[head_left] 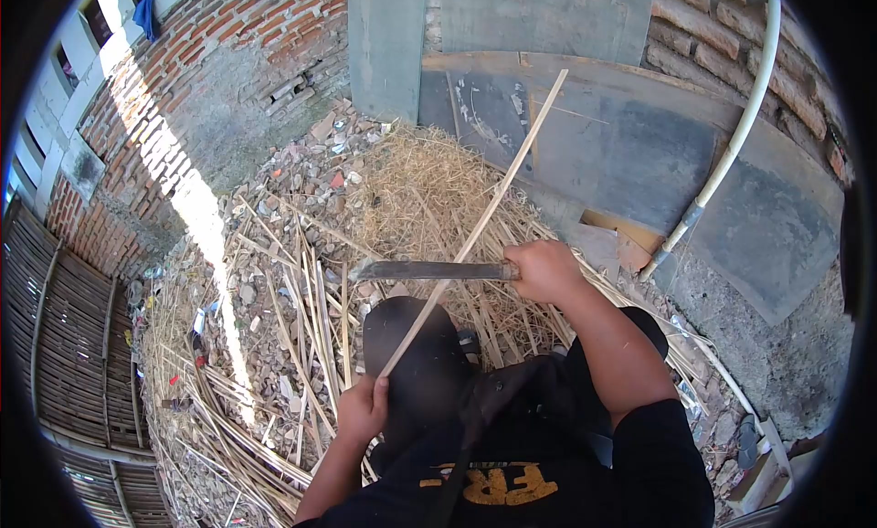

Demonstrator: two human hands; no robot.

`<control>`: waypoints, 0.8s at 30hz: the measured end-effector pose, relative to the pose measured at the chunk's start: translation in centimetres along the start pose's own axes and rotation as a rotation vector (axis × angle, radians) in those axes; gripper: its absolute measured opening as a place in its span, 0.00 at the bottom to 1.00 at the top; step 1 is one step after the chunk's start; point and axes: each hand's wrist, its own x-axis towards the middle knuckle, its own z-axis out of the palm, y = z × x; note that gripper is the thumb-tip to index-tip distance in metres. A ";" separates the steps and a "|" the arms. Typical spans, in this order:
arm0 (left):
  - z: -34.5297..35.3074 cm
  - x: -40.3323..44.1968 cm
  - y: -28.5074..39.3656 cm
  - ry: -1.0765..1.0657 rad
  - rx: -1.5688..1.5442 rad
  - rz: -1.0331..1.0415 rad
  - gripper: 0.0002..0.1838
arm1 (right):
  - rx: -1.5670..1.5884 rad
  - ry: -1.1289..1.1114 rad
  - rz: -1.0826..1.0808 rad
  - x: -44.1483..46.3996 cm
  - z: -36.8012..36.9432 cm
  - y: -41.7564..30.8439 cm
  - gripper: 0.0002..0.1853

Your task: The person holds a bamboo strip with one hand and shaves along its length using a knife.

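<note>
My left hand (363,407) is closed around the lower end of a long, pale bamboo strip (507,179), which slants up and away to the right. In my right hand (545,272) is the handle of a machete (429,270). Its dark blade points left and lies across the strip above my knee; whether the edge bites into the bamboo I cannot tell. The machete's handle is mostly hidden by my fingers.
Split bamboo strips (315,318) lie to the left on rubble. A heap of thin shavings (416,185) spreads ahead. Grey boards (621,153) lean on the brick wall (265,26), beside a white pipe (731,153). A bamboo slat fence (73,318) stands at left.
</note>
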 end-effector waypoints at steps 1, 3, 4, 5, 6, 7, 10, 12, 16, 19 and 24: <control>-0.1 -0.3 -0.2 -0.002 0.018 -0.007 0.23 | 0.077 -0.011 0.064 0.3 0.2 0.4 0.17; -0.5 -0.9 -0.6 -0.021 0.057 -0.030 0.23 | 0.235 -0.040 0.195 1.1 1.2 2.2 0.16; -0.6 -0.7 -0.7 -0.026 0.072 -0.031 0.23 | 0.292 -0.036 0.266 1.8 1.8 3.4 0.17; -0.8 -0.5 -0.5 -0.035 0.081 -0.029 0.23 | 0.265 -0.005 0.288 2.0 2.5 4.3 0.17; -1.1 -0.4 -0.2 -0.043 0.089 -0.030 0.24 | 0.235 0.026 0.307 2.1 2.6 4.5 0.17; -1.4 -0.2 0.1 -0.048 0.097 -0.030 0.24 | 0.205 0.059 0.325 2.3 2.5 4.7 0.16; -1.6 0.1 -0.1 -0.071 0.106 -0.030 0.24 | 0.186 0.009 0.327 1.7 1.5 3.3 0.17; -1.3 0.0 -0.5 -0.068 0.072 -0.018 0.24 | 0.165 -0.047 0.273 1.1 0.4 1.3 0.18; -0.1 0.0 -1.9 -0.061 0.055 -0.003 0.24 | 0.093 -0.093 0.164 0.7 -1.0 1.1 0.20; 0.3 -0.2 -2.3 -0.038 0.049 -0.008 0.24 | 0.298 0.115 0.284 2.5 4.0 6.3 0.21; -0.5 0.1 -1.4 -0.055 0.069 0.000 0.23 | 0.236 0.093 0.348 2.2 2.7 5.3 0.21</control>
